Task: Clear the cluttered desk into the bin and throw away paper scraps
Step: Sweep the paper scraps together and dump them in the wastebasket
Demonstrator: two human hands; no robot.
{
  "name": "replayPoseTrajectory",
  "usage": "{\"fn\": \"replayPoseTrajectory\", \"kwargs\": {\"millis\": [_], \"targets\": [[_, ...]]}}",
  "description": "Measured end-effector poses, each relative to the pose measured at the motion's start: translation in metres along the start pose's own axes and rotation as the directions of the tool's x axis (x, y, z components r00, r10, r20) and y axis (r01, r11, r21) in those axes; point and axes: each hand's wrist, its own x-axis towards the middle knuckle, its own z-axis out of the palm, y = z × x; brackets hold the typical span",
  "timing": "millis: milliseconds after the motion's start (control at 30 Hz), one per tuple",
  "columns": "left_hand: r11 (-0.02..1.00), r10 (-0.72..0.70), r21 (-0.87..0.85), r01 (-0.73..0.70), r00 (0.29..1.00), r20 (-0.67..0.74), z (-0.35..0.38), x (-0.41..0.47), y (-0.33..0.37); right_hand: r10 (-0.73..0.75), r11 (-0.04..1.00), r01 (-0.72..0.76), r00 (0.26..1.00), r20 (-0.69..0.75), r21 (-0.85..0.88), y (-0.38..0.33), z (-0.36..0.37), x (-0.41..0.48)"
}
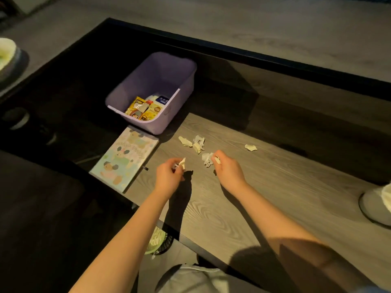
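Paper scraps (pixel 195 143) scattered across the middle of the frame on the wood-grain desk (pixel 275 197): a loose cluster of three or four just right of the lilac bin (pixel 184 85), one crumpled piece (pixel 207 159) touching the right hand, and a lone scrap (pixel 251 147) well apart toward the right of the frame. Left hand (pixel 169 176) closed on a small pale scrap (pixel 182 162), pinched between fingertips and lifted just clear of the desk. Right hand (pixel 227 168) curled on another bit at its fingertips, beside the crumpled piece. Bin in the upper middle of the frame, already holding snack packets (pixel 143 108) at its bottom. Pastel picture book (pixel 124 158) flat below the bin, not yet cleared.

Likely trouble from here:
- Light, crumpled scraps slipping out of a loose pinch on the way to the bin, especially with several gathered in one hand.
- Lone right-hand scrap easily overlooked, sitting away from the cluster.
- Scraps brushed off the near desk edge by a sweeping forearm.
- Confusion of destinations: a small basket (pixel 157 242) of pale bits visible below the near desk edge, possibly the proper place for the paper; cannot tell for sure.
- Dim light making small pieces hard to spot.
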Motion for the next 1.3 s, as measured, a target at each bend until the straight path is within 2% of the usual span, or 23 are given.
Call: {"fn": "replayPoseTrajectory", "kwargs": {"millis": [167,300,533,767,900,1067,1300], "targets": [[0.997,-0.020,-0.079,0.015,0.997,-0.068,-0.034,-0.022,-0.015,-0.059,0.998,0.059,0.995,0.080,0.003,-0.046,0.014,-0.016],[0.988,-0.088,-0.140,0.067,0.985,-0.151,-0.072,-0.041,-0.045,-0.107,0.994,0.106,0.982,0.156,0.016,-0.080,0.039,-0.032],[0.964,-0.199,-0.231,0.135,0.938,-0.283,-0.118,-0.089,-0.133,-0.192,0.980,0.198,0.939,0.285,0.011,-0.128,0.104,-0.072],[0.928,-0.346,-0.266,0.261,0.869,-0.354,-0.140,-0.132,-0.226,-0.267,0.958,0.288,0.853,0.449,0.023,-0.159,0.192,-0.103],[0.893,-0.435,-0.295,0.341,0.823,-0.366,-0.129,-0.144,-0.282,-0.246,0.958,0.285,0.783,0.572,0.022,-0.151,0.253,-0.105],[0.814,-0.566,-0.361,0.454,0.758,-0.324,-0.085,-0.153,-0.356,-0.162,0.966,0.254,0.742,0.650,-0.050,-0.104,0.332,-0.099],[0.779,-0.620,-0.324,0.537,0.737,-0.270,-0.003,-0.148,-0.443,-0.115,0.927,0.330,0.701,0.704,-0.177,-0.018,0.420,-0.078]]}}
